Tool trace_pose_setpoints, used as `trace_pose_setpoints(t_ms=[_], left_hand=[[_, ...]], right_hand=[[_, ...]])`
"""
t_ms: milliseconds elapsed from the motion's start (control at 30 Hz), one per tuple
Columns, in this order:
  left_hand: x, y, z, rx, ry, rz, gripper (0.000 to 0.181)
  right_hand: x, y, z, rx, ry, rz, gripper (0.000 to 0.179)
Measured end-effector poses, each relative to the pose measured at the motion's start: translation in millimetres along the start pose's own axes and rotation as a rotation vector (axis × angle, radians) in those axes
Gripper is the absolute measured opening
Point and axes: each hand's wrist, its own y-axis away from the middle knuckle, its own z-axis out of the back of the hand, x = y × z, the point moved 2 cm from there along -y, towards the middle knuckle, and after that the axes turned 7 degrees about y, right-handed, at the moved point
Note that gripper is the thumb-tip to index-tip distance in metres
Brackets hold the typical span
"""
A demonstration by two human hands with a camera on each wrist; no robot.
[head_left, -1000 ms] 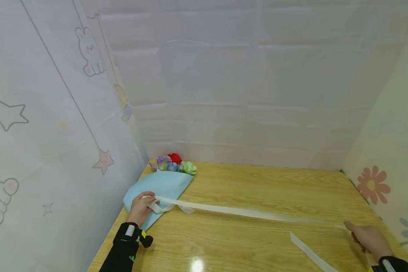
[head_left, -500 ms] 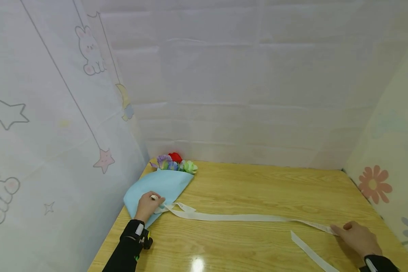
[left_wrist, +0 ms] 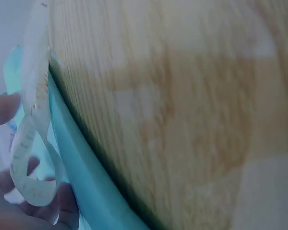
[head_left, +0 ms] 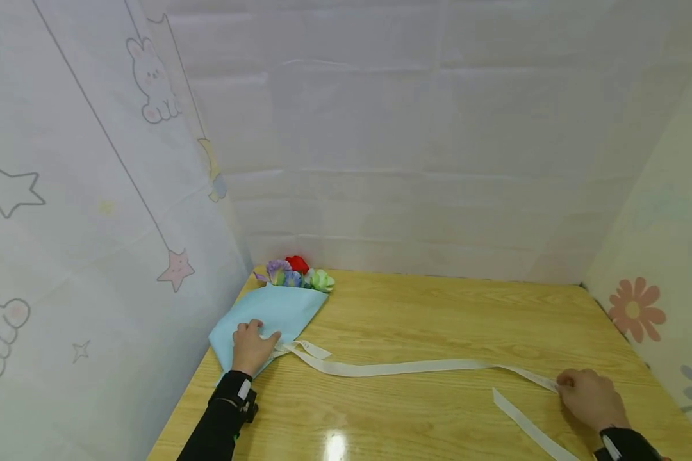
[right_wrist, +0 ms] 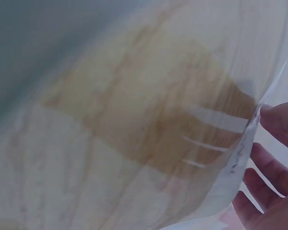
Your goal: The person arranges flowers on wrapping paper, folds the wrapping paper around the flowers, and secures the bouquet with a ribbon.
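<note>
In the head view, a bouquet (head_left: pixel 271 310) wrapped in light blue paper lies at the table's left, its red, purple, blue and green flowers at the far end. My left hand (head_left: pixel 252 349) rests over the paper with fingers and thumb apart. A loop of white ribbon (left_wrist: pixel 36 187) hangs between them in the left wrist view, with printed lettering on it. From the bouquet the ribbon (head_left: pixel 398 368) runs slackly across the table to the right. There my right hand (head_left: pixel 594 398) pinches it; in the right wrist view, the thumb (right_wrist: pixel 281 120) meets the printed ribbon (right_wrist: pixel 240 153).
Another white strip of ribbon (head_left: pixel 530 426) lies on the wooden table (head_left: pixel 438 314) near its front right. Patterned cloth walls (head_left: pixel 81 256) enclose the table's left, back and right sides. A light reflection shows near the front.
The ribbon has gone from taut to slack and dropped to the table. My right hand has moved leftward with it. The left hand has shifted slightly right and spread its fingers, releasing the ribbon.
</note>
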Motion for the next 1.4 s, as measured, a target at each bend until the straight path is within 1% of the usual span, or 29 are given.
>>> trace_pose_setpoints(t_ms=[67,133,200,300,400,533,633,733,900,1100,1233,1333,1400], left_hand=[[0.5,-2.2,2.8,-0.019,0.022,0.043,0.056],[-0.3,-3.0,5.4,-0.027,0.004,0.063,0.057],[-0.2,-1.9,6.5,-0.016,-0.057,0.077,0.057],[1.4,2.7,3.9,0.011,-0.141,0.083,0.063],[1.7,6.2,-0.6,0.035,-0.174,0.085,0.07],[-4.8,9.7,1.8,0.058,-0.192,0.097,0.078],[-8.0,10.8,3.1,0.062,-0.203,0.123,0.084],[-5.9,10.6,1.4,0.066,-0.228,0.153,0.088],[-7.9,13.1,-3.5,0.079,-0.255,0.188,0.09],[-1.9,11.5,3.7,0.058,-0.239,0.203,0.089],[1.0,10.5,-0.7,0.035,-0.226,0.19,0.089],[6.3,10.3,-8.4,0.008,-0.23,0.166,0.088],[9.1,10.9,-12.8,-0.006,-0.231,0.152,0.087]], right_hand=[[5.2,-3.3,1.9,-0.043,0.022,0.021,0.019],[11.3,-6.6,3.1,-0.081,0.036,0.036,0.018],[18.1,-9.1,4.3,-0.106,0.028,0.033,0.018],[29.1,-13.4,4.6,-0.131,-0.001,0.039,0.02],[42.4,-17.1,2.9,-0.146,-0.029,0.067,0.021],[72.2,-25.3,0.0,-0.176,-0.055,0.115,0.022],[102.8,-33.3,-0.2,-0.178,-0.11,0.143,0.024],[138.7,-42.3,-0.2,-0.126,-0.239,0.156,0.03],[198.3,-59.6,-4.4,0.015,-0.493,0.113,0.043],[286.3,-83.5,-24.0,0.195,-0.814,0.044,0.054],[334.1,-93.0,-40.7,0.279,-0.933,-0.014,0.06],[364.1,-98.0,-55.4,0.337,-1.001,-0.062,0.066],[383.0,-99.8,-65.0,0.376,-1.047,-0.08,0.071]])
